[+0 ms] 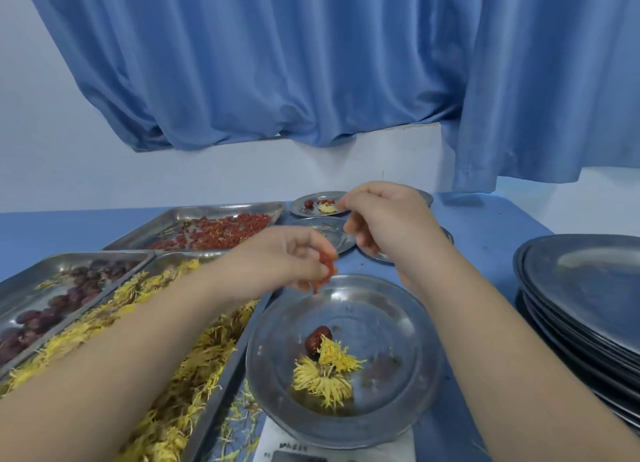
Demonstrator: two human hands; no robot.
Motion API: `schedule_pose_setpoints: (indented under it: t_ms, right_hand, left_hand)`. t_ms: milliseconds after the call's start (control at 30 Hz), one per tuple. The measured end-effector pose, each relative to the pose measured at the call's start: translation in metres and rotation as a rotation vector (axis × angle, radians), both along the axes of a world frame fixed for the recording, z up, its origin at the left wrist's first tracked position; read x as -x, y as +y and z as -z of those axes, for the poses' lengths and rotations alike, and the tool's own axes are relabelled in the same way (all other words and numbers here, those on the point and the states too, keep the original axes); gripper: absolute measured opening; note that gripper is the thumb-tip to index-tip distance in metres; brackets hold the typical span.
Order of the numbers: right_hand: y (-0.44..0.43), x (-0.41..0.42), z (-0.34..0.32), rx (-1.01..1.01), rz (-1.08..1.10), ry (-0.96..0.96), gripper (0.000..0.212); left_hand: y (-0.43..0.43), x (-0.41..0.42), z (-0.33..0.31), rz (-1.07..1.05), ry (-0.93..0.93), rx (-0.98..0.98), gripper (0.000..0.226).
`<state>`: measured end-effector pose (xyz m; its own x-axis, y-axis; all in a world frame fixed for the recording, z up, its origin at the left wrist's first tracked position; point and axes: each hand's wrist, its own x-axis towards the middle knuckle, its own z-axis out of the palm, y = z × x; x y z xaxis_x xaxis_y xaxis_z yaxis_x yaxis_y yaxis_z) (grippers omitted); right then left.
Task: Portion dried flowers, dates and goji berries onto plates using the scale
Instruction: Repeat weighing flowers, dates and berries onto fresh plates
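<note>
A steel plate [398,323] sits on the scale [273,444] in front of me, holding one dark red date [317,338] and yellow dried flowers [325,371]. My left hand [287,257] hovers over the plate's far left rim and pinches a bunch of red goji berries [325,271]. My right hand [384,216] is raised just beyond the plate with curled fingers; whether it holds anything is unclear. Three trays lie on the left: goji berries [214,233], dates [65,288], and flowers [166,323].
A filled plate [320,203] with a date, berries and a flower stands at the back, with more plates [332,233] near it. A stack of empty steel plates [581,288] is on the right. A blue curtain hangs behind the blue table.
</note>
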<state>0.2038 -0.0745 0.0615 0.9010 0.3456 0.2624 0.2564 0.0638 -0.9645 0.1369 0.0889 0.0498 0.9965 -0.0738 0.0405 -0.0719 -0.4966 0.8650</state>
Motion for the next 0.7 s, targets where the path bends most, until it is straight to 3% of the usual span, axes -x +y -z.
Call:
schedule_pose_setpoints:
  t_ms: [133,267,567,700]
  right_hand:
    - [-0.003,0.003,-0.005,0.005,-0.017,-0.024,0.019]
    - [-0.008,0.003,-0.008,0.014,-0.018,-0.036,0.017]
    - [-0.007,0.001,-0.007,0.145,0.001,-0.126,0.016]
    - [-0.006,0.001,-0.005,0.181,0.005,-0.154,0.016]
  left_hand:
    - [-0.030,0.010,0.009,-0.030,-0.082,-0.269,0.024]
    - [-0.028,0.010,0.014,-0.109,-0.029,-0.451,0.035]
    - [-0.027,0.033,0.039,-0.475,-0.285,-0.471,0.013]
    - [-0.026,0.039,0.045,-0.512,-0.243,-0.269,0.023]
